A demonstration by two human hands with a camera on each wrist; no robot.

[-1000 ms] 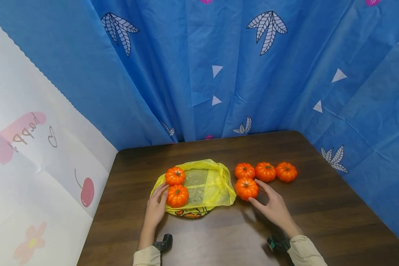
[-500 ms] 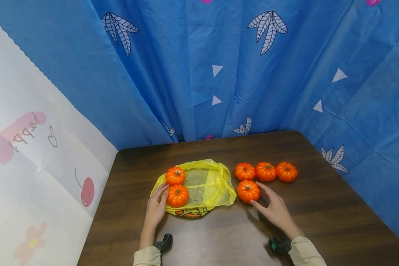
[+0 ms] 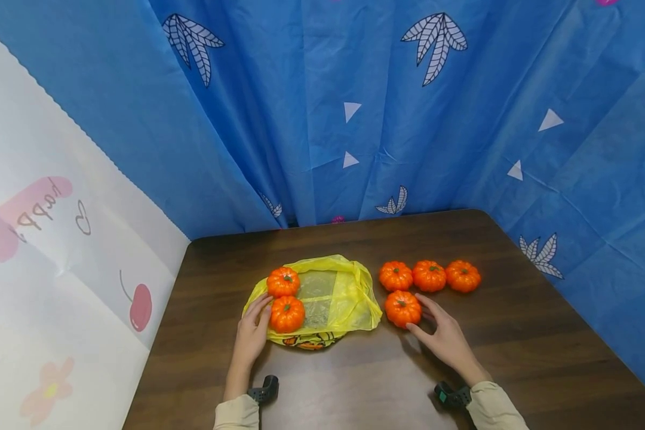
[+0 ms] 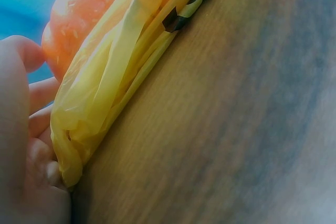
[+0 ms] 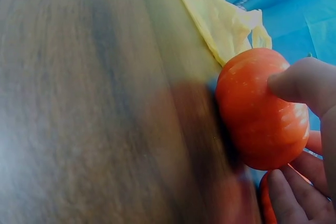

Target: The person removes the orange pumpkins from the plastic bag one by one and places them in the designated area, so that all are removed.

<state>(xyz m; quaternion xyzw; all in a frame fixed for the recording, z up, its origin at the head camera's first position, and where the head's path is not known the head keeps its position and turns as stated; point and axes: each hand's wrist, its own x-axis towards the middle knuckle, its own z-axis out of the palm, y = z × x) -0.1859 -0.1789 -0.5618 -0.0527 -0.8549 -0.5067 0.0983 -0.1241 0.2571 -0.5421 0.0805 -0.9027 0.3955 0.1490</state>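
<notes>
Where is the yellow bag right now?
In the head view, the yellow bag lies on the table, left of the right hand, with the left hand and two orange pumpkins at its left end.

Dark wood-grain table [image 3: 349, 388] under a crumpled yellow bag [image 3: 352, 301] and three orange pumpkins [image 3: 429, 276] in a row

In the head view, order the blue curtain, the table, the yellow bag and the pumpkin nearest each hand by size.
Blue curtain
Wooden table
Yellow plastic bag
Left pumpkin and right pumpkin: too alike to rank
</notes>
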